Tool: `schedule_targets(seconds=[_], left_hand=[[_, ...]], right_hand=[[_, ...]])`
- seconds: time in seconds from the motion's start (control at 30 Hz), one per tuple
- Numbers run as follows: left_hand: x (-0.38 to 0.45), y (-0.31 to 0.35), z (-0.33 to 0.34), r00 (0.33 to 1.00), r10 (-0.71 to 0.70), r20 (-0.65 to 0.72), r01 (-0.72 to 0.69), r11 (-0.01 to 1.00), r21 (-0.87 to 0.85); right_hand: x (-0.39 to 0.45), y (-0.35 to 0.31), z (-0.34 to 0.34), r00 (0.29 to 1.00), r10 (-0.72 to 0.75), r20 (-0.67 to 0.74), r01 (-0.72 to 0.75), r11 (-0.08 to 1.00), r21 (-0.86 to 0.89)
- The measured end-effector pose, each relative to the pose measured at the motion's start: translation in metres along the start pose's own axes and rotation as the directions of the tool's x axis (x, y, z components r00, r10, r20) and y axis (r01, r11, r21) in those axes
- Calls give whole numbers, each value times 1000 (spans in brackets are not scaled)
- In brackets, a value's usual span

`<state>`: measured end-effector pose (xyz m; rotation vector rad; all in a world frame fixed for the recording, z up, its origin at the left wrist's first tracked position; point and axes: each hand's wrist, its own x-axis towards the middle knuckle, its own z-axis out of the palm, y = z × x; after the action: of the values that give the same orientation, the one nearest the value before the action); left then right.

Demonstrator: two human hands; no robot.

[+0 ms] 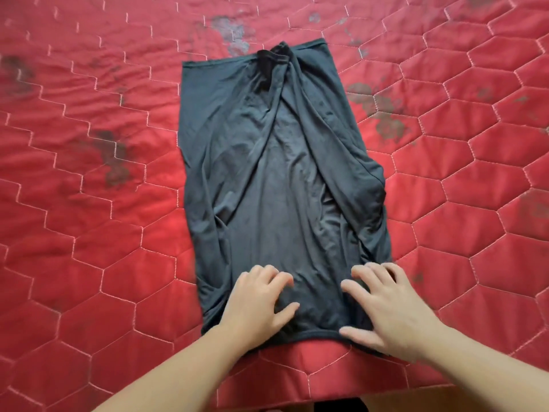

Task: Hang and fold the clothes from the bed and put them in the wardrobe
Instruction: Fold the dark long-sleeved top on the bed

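A: Hands? 
B: Left hand [258, 298] and right hand [386, 307] both lie flat, fingers spread, pressing the near hem of the dark garment [282, 173]. Nothing pinched.
A: Garment where?
B: Mid red quilt [89, 203], sides folded inward, collar at the far end.
A: Handling?
B: Looks thin, limp, light, probably slippery. Pinch both near hem corners.

We see two bare forearms entering from the lower edge of the frame, with no sleeves, watch or bands on them. Our left hand [261, 304] and right hand [389, 310] wear no gloves or rings; the nails look short and unpainted.
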<state>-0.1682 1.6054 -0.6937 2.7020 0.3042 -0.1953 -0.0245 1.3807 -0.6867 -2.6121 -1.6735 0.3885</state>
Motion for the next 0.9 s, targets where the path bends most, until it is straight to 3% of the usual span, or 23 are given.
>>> schedule_targets(seconds=[0.07,0.13,0.2,0.27,0.33,0.4,0.5,0.6,0.73,0.8,0.83,0.9], left_hand=[[-31,-10,-4,998,-57,9,56,989,138],[-56,-18,-6,966,-159,205,122,976,180],[-75,-21,-5,928,-160,337,115,982,150],[-81,-21,-8,948,-99,301,56,988,147],[-79,-19,-10,983,-68,172,52,994,99],[-78,-15,-20,979,-134,153,119,987,104],[-82,-15,-26,928,-268,258,218,954,207],[-87,-13,-41,871,-301,389,265,953,145],[-69,-19,-74,654,-207,728,378,923,-77],[-47,-27,-95,617,-189,764,386,919,-84],[-33,-32,-106,625,-201,754,398,913,-86],[0,-42,-129,723,-252,643,423,898,-124]], right_hand=[[-23,-18,5,991,-35,132,38,999,-19],[-34,-30,7,984,-16,177,19,1000,-15],[-32,-35,4,988,36,150,-38,999,10],[-25,-36,-1,987,86,133,-98,992,85],[-16,-36,-9,969,151,195,-178,975,131],[-12,-34,-14,937,242,254,-268,961,73],[-17,-35,-24,893,276,354,-319,945,67],[-16,-32,-41,772,286,567,-397,915,79],[6,-24,-70,562,155,813,-353,933,66],[25,-16,-88,511,163,844,-407,911,70],[37,-10,-97,522,173,835,-447,890,95],[66,5,-113,633,203,747,-488,854,182]])
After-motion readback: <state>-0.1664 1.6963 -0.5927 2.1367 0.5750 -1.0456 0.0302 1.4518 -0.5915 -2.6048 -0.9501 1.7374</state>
